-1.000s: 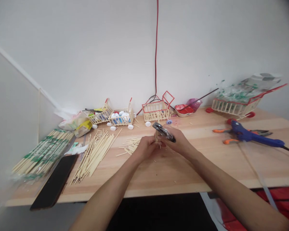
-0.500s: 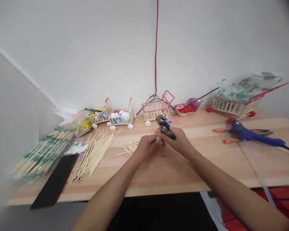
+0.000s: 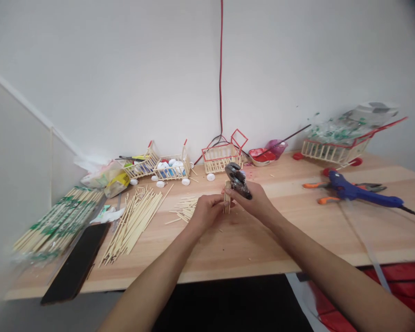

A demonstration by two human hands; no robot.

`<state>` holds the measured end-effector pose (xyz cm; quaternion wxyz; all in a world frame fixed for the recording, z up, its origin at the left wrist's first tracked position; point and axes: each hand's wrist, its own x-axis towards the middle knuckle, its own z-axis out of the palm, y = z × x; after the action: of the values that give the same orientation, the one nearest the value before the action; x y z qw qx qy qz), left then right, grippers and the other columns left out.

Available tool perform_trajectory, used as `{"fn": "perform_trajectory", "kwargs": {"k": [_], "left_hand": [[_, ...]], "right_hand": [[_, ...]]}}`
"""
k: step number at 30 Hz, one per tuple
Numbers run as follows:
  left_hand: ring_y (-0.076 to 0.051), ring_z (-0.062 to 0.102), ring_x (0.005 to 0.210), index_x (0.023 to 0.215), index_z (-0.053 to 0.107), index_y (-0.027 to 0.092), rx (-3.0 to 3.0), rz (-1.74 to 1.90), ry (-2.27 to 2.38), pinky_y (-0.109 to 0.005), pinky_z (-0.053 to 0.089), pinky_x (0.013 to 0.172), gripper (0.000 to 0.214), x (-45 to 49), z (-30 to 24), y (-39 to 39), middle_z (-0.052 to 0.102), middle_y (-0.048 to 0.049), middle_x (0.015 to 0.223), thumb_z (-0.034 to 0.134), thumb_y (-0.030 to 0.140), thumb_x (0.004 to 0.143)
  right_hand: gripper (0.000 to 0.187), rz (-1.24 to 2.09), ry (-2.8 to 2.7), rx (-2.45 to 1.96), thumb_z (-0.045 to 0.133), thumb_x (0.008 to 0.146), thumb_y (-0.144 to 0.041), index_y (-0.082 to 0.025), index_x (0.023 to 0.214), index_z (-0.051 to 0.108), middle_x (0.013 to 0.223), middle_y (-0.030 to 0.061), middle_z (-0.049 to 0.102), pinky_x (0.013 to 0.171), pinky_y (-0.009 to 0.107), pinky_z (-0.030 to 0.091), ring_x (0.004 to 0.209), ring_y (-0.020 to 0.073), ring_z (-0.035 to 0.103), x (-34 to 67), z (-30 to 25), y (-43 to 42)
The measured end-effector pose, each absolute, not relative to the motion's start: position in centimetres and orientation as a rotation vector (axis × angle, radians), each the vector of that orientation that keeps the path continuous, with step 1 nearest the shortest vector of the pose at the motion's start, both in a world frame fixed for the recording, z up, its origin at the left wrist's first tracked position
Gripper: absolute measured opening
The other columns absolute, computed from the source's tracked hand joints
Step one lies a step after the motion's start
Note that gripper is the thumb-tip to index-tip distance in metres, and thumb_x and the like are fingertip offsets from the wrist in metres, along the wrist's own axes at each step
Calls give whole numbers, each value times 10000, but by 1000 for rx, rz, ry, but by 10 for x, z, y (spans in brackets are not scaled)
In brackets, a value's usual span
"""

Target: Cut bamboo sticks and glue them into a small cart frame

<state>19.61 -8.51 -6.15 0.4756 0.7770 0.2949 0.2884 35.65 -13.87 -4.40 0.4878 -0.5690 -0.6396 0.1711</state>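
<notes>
My left hand (image 3: 206,211) is closed around a small bundle of short wooden sticks (image 3: 227,206), which stands upright over the middle of the table. Dark metal pliers (image 3: 238,180) are gripped in my right hand (image 3: 257,199), with their head pointing up and to the left, just above the bundle. The fingers of my right hand also come close to the sticks; whether they touch is hard to see. Just left of my left hand lies a loose pile of cut short sticks (image 3: 185,210).
Long sticks (image 3: 136,221), a black board (image 3: 78,263) and wrapped sticks (image 3: 60,219) lie left. Behind stand small stick carts (image 3: 221,159) and a dish of red paint (image 3: 263,156). At right, a blue glue gun (image 3: 363,193) rests over orange-handled pliers (image 3: 327,200).
The whole view has shifted slightly. More of the stick bundle's lower part shows between my hands; both hands keep nearly the same position and hold.
</notes>
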Motion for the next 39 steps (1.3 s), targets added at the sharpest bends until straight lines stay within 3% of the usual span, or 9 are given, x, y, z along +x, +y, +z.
{"fn": "perform_trajectory", "kwargs": {"k": [10,21,33,39], "left_hand": [[-180,651,789,771,743,150,1950,849,777,-234,448,746,197,198,-56,-91,733,-7,772,568,232,810],[-208,658,915,871,743,159,1868,805,732,-279,462,846,209,199,-60,-89,749,-16,915,561,242,814],[-185,667,789,748,733,144,1880,815,762,-249,473,755,195,201,-53,-90,739,-20,775,561,225,790],[-205,686,719,768,719,117,1538,602,667,-291,517,698,291,191,-45,-86,730,-56,734,700,400,705]], "right_hand": [[191,457,-1590,-1345,565,854,-351,-184,808,644,666,-5,663,618,230,447,622,150,616,354,-41,-141],[246,476,-1576,-1386,544,865,-397,-179,815,648,720,13,679,621,244,453,655,163,621,355,-43,-139],[212,467,-1557,-1398,535,852,-373,-179,801,605,692,1,643,639,252,445,671,164,601,355,-43,-135],[260,511,-1519,-1378,528,844,-428,-178,797,585,738,22,628,655,284,472,702,176,592,363,-44,-129]]}}
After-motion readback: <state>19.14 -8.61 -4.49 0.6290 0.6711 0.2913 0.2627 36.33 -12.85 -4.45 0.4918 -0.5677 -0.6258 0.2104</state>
